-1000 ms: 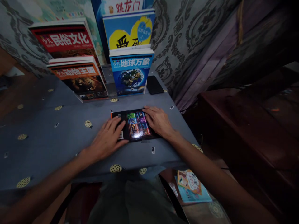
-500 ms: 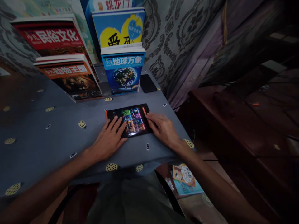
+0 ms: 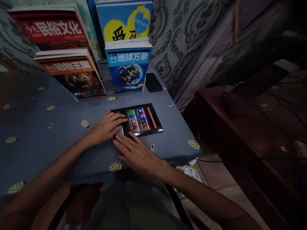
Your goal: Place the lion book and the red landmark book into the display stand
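Note:
A thin black book (image 3: 153, 120) with a grid of small colour pictures on its cover lies flat on the cloth-covered table. My left hand (image 3: 107, 127) rests over the book's left part, fingers stretched out across its cover. Close by, my right hand (image 3: 135, 152) lies at the lower left corner of the book, fingers extended and tips near a white barcode label. Neither hand is wrapped round anything. Part of the book's left side is hidden under the fingers.
Upright books stand at the back: an orange one with a lion (image 3: 80, 80), a blue one with a globe (image 3: 129, 72), a red one (image 3: 59, 30) and a blue-yellow one (image 3: 124, 22). A dark phone-like slab (image 3: 153, 82) lies beside them. Dark red furniture (image 3: 230, 134) stands to the right.
My right hand has moved left, from the book's right edge to its lower left corner. My left hand has shifted slightly left and up. The view has tilted a little.

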A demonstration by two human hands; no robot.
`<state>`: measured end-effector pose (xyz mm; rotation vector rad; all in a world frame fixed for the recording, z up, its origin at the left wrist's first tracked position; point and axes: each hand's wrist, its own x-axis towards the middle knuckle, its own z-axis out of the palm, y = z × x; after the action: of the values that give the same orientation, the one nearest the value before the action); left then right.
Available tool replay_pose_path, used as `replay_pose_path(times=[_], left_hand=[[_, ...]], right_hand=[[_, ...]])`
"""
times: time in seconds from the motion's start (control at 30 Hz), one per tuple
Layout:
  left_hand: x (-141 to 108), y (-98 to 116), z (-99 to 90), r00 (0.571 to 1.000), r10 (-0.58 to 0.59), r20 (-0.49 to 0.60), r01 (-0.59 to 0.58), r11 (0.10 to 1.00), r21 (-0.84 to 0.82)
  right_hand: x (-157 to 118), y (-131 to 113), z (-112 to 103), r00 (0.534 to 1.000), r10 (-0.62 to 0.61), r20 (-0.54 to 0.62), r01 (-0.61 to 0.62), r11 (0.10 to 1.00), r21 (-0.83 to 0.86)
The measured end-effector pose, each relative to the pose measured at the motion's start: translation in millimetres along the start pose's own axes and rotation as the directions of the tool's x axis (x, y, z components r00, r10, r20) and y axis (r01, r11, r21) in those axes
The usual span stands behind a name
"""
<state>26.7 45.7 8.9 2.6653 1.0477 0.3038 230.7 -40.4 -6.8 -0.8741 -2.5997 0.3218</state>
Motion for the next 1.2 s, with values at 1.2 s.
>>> replay_pose_path(times=[1.2], left_hand=[[-24, -20, -0.6, 0.987, -0.143, -0.069, 0.157, 0.944, 0.291]], right_hand=[[-56, 54, -25, 0.937, 0.272, -0.218, -0.292, 0.954, -0.064]])
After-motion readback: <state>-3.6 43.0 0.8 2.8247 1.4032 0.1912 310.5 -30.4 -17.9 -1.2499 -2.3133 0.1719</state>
